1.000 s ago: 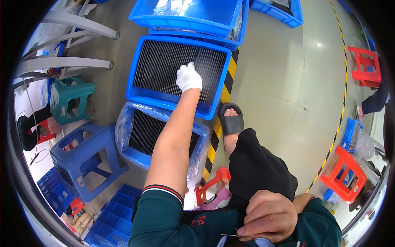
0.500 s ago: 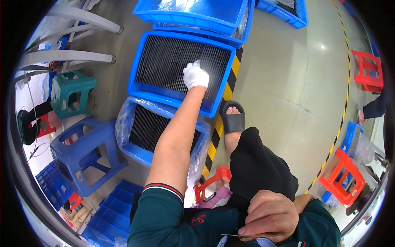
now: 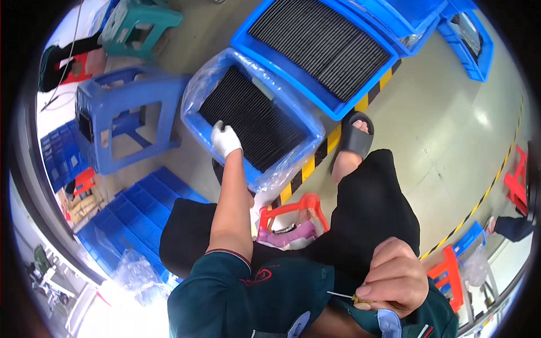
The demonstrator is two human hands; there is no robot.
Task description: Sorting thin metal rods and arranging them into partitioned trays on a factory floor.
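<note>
My left hand (image 3: pixel 226 141), in a white glove, reaches to the near-left edge of a blue crate (image 3: pixel 198 128) lined with clear plastic. Rows of thin black strips (image 3: pixel 253 121) fill that crate. The gloved fingers look bent together at the strips; whatever is between them is too small to make out. Close to my chest, my bare right hand (image 3: pixel 394 279) is closed on a small tool with a thin metal pin (image 3: pixel 340 294) and a yellowish end. Beyond the lined crate, a second blue crate (image 3: pixel 338 110) holds more black strips (image 3: pixel 321 45) in rows.
Left of the lined crate stand a blue stool (image 3: pixel 127 158) and a green stool (image 3: pixel 141 25). Flat blue crates (image 3: pixel 141 217) lie at lower left. A red stool (image 3: pixel 293 208) sits between my legs. Yellow-black tape (image 3: pixel 307 169) runs along the floor by the crates.
My left hand has left the strips in the farther crate and come back to the nearer lined crate. The view has shifted, bringing the lined crate more fully into sight. My right hand keeps its grip.
</note>
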